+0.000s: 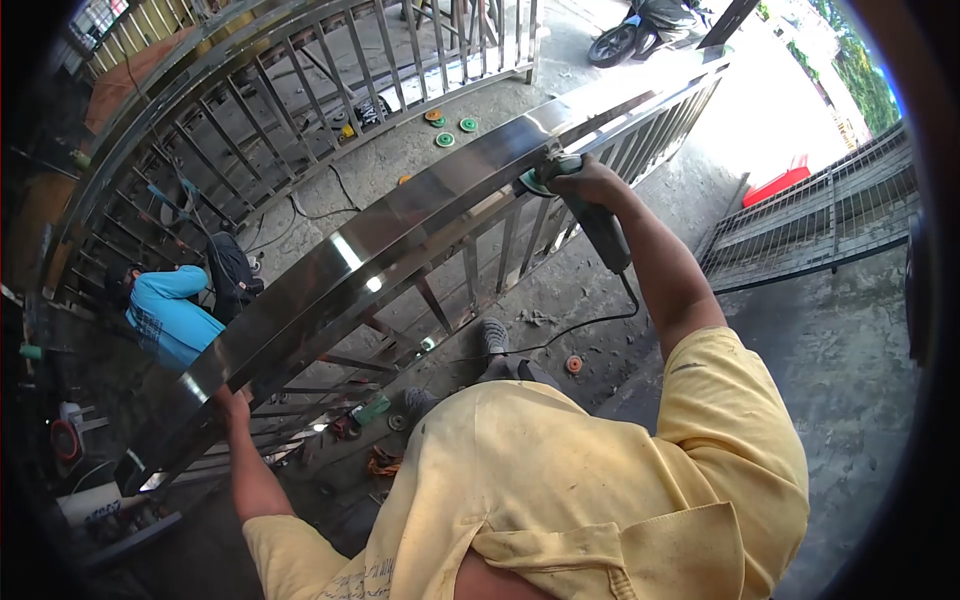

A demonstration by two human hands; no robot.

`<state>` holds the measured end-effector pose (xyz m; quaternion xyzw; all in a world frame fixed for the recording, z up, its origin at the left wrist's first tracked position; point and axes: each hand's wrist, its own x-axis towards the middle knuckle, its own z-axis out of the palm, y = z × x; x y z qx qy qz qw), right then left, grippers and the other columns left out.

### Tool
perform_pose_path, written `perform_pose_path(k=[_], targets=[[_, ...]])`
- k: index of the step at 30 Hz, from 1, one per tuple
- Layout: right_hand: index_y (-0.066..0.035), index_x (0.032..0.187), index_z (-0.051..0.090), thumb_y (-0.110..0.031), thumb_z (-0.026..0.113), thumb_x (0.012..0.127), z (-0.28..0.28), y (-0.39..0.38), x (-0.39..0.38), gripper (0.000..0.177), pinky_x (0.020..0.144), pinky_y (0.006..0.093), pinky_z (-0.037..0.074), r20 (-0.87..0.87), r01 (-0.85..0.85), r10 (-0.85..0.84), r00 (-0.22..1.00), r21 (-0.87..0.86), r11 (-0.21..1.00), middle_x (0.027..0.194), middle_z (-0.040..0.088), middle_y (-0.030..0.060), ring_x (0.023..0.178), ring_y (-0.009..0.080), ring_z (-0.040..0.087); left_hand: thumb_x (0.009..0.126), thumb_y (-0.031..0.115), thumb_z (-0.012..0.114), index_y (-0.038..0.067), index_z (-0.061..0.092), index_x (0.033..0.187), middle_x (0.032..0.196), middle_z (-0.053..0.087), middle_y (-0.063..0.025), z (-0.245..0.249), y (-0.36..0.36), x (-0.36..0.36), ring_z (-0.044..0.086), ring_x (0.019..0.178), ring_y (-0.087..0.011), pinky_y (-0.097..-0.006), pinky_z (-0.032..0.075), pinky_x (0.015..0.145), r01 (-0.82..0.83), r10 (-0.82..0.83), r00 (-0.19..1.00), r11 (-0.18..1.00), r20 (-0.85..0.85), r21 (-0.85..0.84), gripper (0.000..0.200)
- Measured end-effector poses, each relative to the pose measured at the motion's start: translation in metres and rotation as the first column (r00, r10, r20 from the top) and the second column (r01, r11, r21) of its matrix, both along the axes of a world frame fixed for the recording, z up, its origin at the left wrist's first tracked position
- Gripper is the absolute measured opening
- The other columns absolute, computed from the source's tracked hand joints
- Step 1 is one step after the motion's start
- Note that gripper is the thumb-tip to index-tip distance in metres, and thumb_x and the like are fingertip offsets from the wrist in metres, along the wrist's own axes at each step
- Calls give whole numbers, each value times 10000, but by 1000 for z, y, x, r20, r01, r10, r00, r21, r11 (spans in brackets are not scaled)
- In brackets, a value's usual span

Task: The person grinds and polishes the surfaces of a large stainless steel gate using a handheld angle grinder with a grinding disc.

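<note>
My right hand (588,182) is wrapped round the head end of an angle grinder (598,232), its dark body hanging down and its cord running off below. The green disc (533,182) of the grinder lies at the side of a long shiny metal railing (400,205); whether it touches cannot be made out. Well to the left, my left hand (235,402) grips the lower edge of the railing's broad top rail, its fingers partly hidden. Upright bars stand under that rail.
Beyond the railing, a person in a blue shirt (175,305) crouches beside a second railing (270,85). Several grinding discs (445,140) lie on the floor. A black cord (590,322) crosses near my shoes (495,337). A metal grille (820,215) and a motorcycle (650,30) stand farther right.
</note>
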<state>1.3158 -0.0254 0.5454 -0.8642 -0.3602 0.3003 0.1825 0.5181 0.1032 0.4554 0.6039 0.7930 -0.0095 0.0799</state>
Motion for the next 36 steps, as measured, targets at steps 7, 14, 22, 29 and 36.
perform_pose_path(k=[7, 14, 22, 29, 36], targets=[[-42, 1576, 197, -416, 872, 713, 26, 9, -122, 1158, 1007, 408, 512, -185, -318, 321, 929, 46, 947, 1204, 659, 253, 1144, 373, 642, 997, 478, 466, 134, 458, 1478, 1492, 483, -195, -18, -10, 83, 435, 1380, -415, -518, 349, 1122, 54, -63, 992, 995, 106, 87, 591], [-45, 1584, 213, -493, 917, 622, 36, 1, -73, 1273, 999, 369, 503, -215, -308, 297, 930, -21, 951, 1246, 657, 234, 1175, 343, 639, 971, 677, 369, 162, 392, 1549, 1574, 410, -175, -14, -12, 97, 361, 1454, -392, -546, 190, 1211, -26, 12, 992, 993, -125, -111, 775], [72, 1371, 483, -553, 853, 631, 10, -11, 148, 1037, 967, 369, 507, 82, 46, -43, 996, -36, 998, 1225, 659, 229, 1135, 304, 650, 991, 608, 371, 88, 524, 1444, 1491, 496, -228, -17, -16, 96, 443, 1381, -420, -543, 266, 1165, 18, -21, 999, 999, -51, -43, 707], [66, 1366, 489, -545, 861, 635, -3, -11, 196, 1023, 923, 368, 527, 61, 134, -133, 989, -9, 991, 1167, 679, 204, 1053, 290, 676, 1002, 576, 367, 64, 572, 1408, 1436, 545, -247, -25, -22, 112, 473, 1341, -447, -562, 267, 1160, 36, -36, 999, 999, -22, -21, 685], [-17, 1493, 314, -469, 891, 696, 23, -2, 18, 1082, 917, 385, 568, -177, -139, 127, 976, -56, 989, 1195, 660, 219, 1052, 320, 675, 1006, 594, 356, 42, 572, 1403, 1433, 545, -250, -20, -18, 118, 466, 1335, -469, -522, 283, 1163, 31, -36, 997, 997, -65, -68, 713]])
